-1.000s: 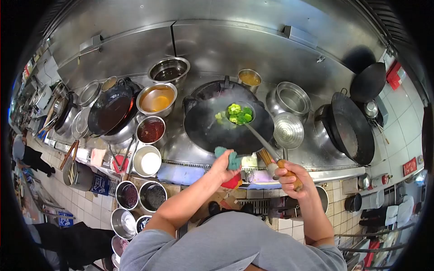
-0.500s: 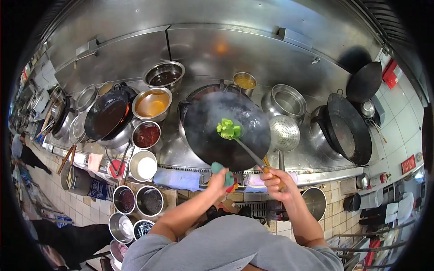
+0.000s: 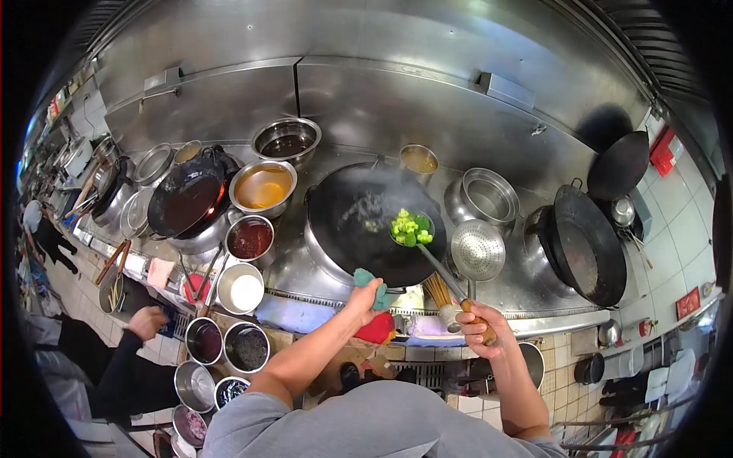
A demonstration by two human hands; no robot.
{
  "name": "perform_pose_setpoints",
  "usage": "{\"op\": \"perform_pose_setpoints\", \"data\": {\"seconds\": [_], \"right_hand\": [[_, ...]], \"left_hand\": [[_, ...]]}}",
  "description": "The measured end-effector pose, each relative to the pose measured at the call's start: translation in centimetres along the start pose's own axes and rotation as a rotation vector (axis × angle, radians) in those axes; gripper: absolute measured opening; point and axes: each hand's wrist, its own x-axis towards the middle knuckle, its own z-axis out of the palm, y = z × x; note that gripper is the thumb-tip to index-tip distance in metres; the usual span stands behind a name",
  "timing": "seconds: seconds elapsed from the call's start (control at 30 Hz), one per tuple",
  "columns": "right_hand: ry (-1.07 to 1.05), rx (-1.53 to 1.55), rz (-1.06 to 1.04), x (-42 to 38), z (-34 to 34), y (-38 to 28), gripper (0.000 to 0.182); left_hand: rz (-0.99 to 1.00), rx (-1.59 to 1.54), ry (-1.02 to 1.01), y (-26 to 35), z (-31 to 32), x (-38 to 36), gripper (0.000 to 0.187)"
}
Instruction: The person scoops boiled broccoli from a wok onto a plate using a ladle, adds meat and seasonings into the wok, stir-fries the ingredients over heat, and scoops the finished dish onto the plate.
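Observation:
My left hand (image 3: 366, 298) is closed around a folded green cloth (image 3: 363, 280) at the near rim of a large black wok (image 3: 343, 240). My right hand (image 3: 485, 330) grips the wooden handle of a ladle (image 3: 445, 275). Its bowl is heaped with green broccoli (image 3: 411, 227) and hangs over the wok's right side. Thin steam rises from the wok, where a small bit of food seems to lie in the middle. A bamboo brush (image 3: 440, 294) stands just left of my right hand.
Right of the wok are a perforated strainer (image 3: 478, 250) on a pot and another black wok (image 3: 588, 240). To the left stand steel bowls of amber liquid (image 3: 263, 187) and red sauce (image 3: 250, 239). At lower left, another person's hand (image 3: 147, 323) reaches toward a pot.
The wok has gone from tilted and raised to lying flatter on the stove. My ladle with the broccoli has shifted right. Another person's hand has come into view at left.

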Motion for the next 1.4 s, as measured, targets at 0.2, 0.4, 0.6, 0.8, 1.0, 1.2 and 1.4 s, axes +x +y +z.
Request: {"op": "perform_pose_setpoints", "data": {"seconds": [0.2,0.4,0.6,0.8,1.0,1.2,1.4], "right_hand": [[0.149,-0.200,0.048,0.7,2.5,-0.1,0.020],[-0.162,0.152,-0.045,-2.3,6.8,-0.2,0.041],[-0.300,0.286,-0.102,-0.6,6.0,2.5,0.051],[-0.052,0.120,-0.081,1.2,2.8,3.9,0.030],[0.062,0.063,-0.023,3.2,-0.2,5.8,0.019],[0.068,0.190,-0.031,6.1,-1.8,7.6,0.016],[0.087,0.251,0.068,10.2,-4.9,6.0,0.014]], "left_hand": [[0.811,0.832,0.265,-3.0,-6.4,1.4,0.043],[0.878,0.900,0.311,-2.2,-6.8,-0.7,0.043],[0.601,0.642,0.296,-0.7,-6.4,1.4,0.032],[-0.066,-0.028,0.049,0.7,-5.2,0.6,0.018],[-0.139,-0.155,-0.030,-1.0,-3.7,0.7,0.021],[-0.107,-0.162,0.050,0.6,-2.4,2.8,0.020],[-0.088,-0.224,0.013,2.0,-2.8,8.1,0.020]]}}
